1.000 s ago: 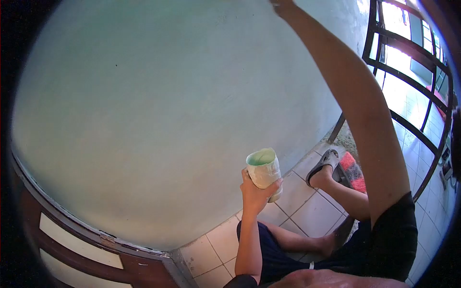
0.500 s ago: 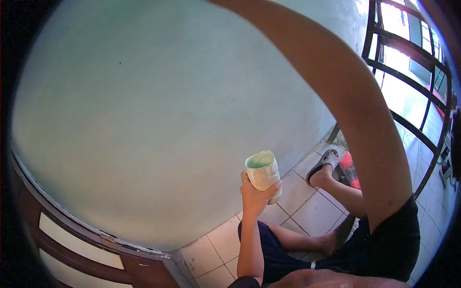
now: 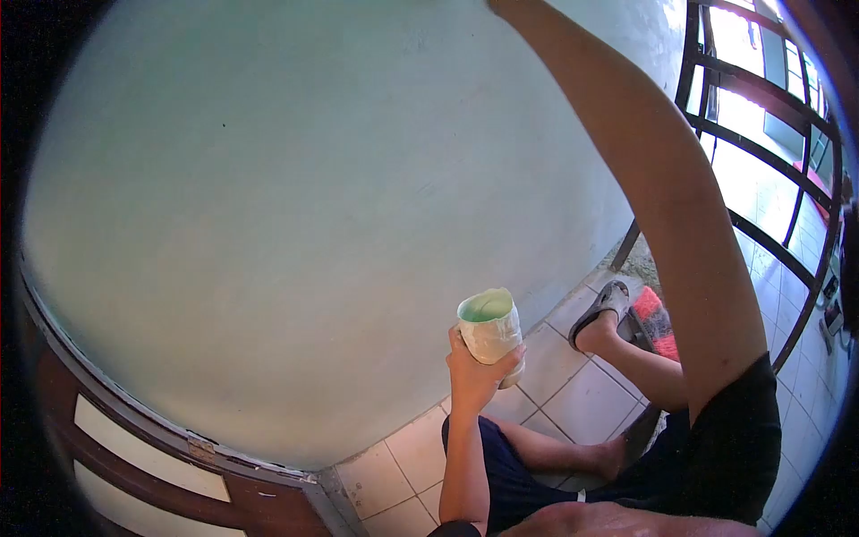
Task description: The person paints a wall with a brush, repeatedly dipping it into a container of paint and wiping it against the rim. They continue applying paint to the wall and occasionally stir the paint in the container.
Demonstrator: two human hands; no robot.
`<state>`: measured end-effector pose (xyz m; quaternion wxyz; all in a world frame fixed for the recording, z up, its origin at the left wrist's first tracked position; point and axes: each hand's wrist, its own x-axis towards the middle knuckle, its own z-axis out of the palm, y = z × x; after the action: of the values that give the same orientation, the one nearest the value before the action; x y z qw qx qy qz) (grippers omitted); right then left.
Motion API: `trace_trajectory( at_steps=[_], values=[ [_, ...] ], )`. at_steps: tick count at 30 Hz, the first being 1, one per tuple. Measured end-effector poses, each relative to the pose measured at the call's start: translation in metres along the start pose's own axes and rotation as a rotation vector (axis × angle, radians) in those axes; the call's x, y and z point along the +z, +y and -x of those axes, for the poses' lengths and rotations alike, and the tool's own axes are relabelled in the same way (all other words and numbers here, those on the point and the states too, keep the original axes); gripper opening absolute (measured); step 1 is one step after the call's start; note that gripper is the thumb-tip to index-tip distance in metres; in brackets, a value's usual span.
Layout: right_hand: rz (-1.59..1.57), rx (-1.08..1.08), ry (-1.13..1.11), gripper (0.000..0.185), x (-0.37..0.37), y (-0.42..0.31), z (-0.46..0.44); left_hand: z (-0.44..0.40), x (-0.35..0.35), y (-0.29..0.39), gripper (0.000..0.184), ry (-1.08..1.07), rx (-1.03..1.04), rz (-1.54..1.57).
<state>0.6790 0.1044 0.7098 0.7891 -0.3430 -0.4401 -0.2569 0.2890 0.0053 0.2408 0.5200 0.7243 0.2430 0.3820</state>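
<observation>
My left hand (image 3: 474, 374) is wrapped round a whitish, paint-smeared container (image 3: 492, 338) with an uneven rim. Pale green paint coats its inside. It is held roughly upright in front of the pale green wall (image 3: 313, 224). My right arm (image 3: 671, 170) stretches up across the view toward the top of the wall. Past the wrist it leaves the top edge, so the right hand and whatever it may hold are hidden.
Below are light floor tiles (image 3: 591, 398) and a foot in a grey clog (image 3: 601, 315), beside a red and grey fuzzy item (image 3: 658, 327). A dark metal railing (image 3: 761, 139) stands at right. A brown panelled door (image 3: 161, 474) is at lower left.
My right arm has swung to the right along the top of the wall. The container in my left hand has dropped very slightly.
</observation>
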Motion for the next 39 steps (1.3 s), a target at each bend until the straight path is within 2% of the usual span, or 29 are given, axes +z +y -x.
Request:
trace_trajectory(
  at_steps=[1, 5, 6, 8, 9, 11, 13, 14, 15, 16, 17, 20, 22, 23, 25, 27, 29, 31, 33, 35, 37, 38, 39],
  values=[
    [-0.101, -0.036, 0.009, 0.029, -0.026, 0.027, -0.012, 0.000, 0.000, -0.001, 0.088, 0.001, -0.002, -0.002],
    [0.464, 0.072, 0.329, 0.039, -0.100, 0.014, -0.009, 0.002, 0.002, -0.004, 0.088, 0.013, -0.018, 0.004],
    [0.457, 0.066, 0.325, 0.039, -0.105, 0.025, -0.019, 0.003, 0.002, -0.004, 0.088, 0.020, -0.016, 0.001],
    [0.821, -0.272, 0.556, 0.041, -0.103, 0.072, -0.033, 0.006, 0.002, -0.003, 0.088, 0.022, -0.021, 0.011],
    [0.823, -0.273, 0.551, 0.041, -0.092, 0.077, -0.024, 0.007, 0.003, -0.003, 0.088, 0.016, -0.027, 0.017],
    [0.810, -0.366, 0.241, 0.037, -0.044, 0.081, -0.006, 0.008, 0.002, -0.007, 0.088, 0.014, -0.021, 0.019],
    [0.609, -0.377, 0.166, 0.032, 0.018, 0.028, 0.067, 0.009, 0.001, -0.008, 0.088, 0.005, -0.012, 0.014],
    [0.713, -0.694, 0.092, 0.033, 0.040, 0.010, 0.092, 0.010, 0.001, -0.008, 0.088, 0.010, -0.019, 0.004],
    [1.175, -0.661, -0.277, 0.032, 0.057, -0.056, 0.129, 0.011, 0.001, -0.007, 0.088, 0.015, -0.024, -0.004],
    [1.024, -0.734, -0.239, 0.030, 0.074, -0.083, 0.161, 0.010, 0.004, -0.004, 0.088, 0.009, -0.021, -0.004],
    [0.385, -0.522, -0.233, 0.030, 0.076, -0.118, 0.190, 0.011, 0.005, 0.000, 0.088, 0.015, -0.028, 0.005],
    [0.377, -0.565, -0.315, 0.026, 0.106, -0.166, 0.223, 0.013, 0.008, 0.000, 0.088, 0.010, -0.016, 0.020],
    [0.234, -0.117, -0.531, 0.030, 0.108, -0.189, 0.224, 0.014, 0.008, 0.001, 0.088, 0.000, -0.004, 0.023],
    [0.235, -0.114, -0.531, 0.030, 0.104, -0.185, 0.221, 0.014, 0.008, 0.005, 0.088, -0.011, -0.015, 0.031],
    [0.172, -0.063, -0.385, 0.035, 0.084, -0.162, 0.201, 0.015, 0.008, 0.007, 0.088, -0.022, -0.026, 0.033],
    [0.213, -0.013, -0.311, 0.039, 0.069, -0.101, 0.165, 0.014, 0.008, 0.007, 0.089, -0.013, -0.020, 0.004],
    [0.143, -0.069, -0.205, 0.036, 0.038, -0.052, 0.140, 0.012, 0.008, 0.003, 0.089, -0.003, -0.012, 0.021],
    [0.222, 0.007, -0.120, 0.035, -0.007, -0.033, 0.118, 0.012, 0.010, 0.001, 0.088, 0.004, -0.012, 0.039],
    [0.348, -0.078, 0.062, 0.042, -0.044, 0.006, 0.096, 0.013, 0.010, 0.002, 0.088, -0.010, -0.045, 0.080],
    [0.490, 0.037, 0.095, 0.037, -0.083, 0.036, 0.074, 0.015, 0.010, -0.005, 0.088, -0.021, -0.049, 0.064],
    [0.732, -0.088, 0.416, 0.035, -0.098, 0.057, 0.065, 0.014, 0.010, -0.007, 0.087, -0.027, -0.046, 0.049],
    [0.729, -0.088, 0.412, 0.035, -0.095, 0.051, 0.066, 0.014, 0.009, -0.007, 0.086, -0.018, -0.023, 0.043],
    [0.884, -0.148, 0.342, 0.035, -0.093, 0.039, 0.069, 0.015, 0.010, -0.008, 0.086, -0.010, -0.002, 0.038]
  ],
)
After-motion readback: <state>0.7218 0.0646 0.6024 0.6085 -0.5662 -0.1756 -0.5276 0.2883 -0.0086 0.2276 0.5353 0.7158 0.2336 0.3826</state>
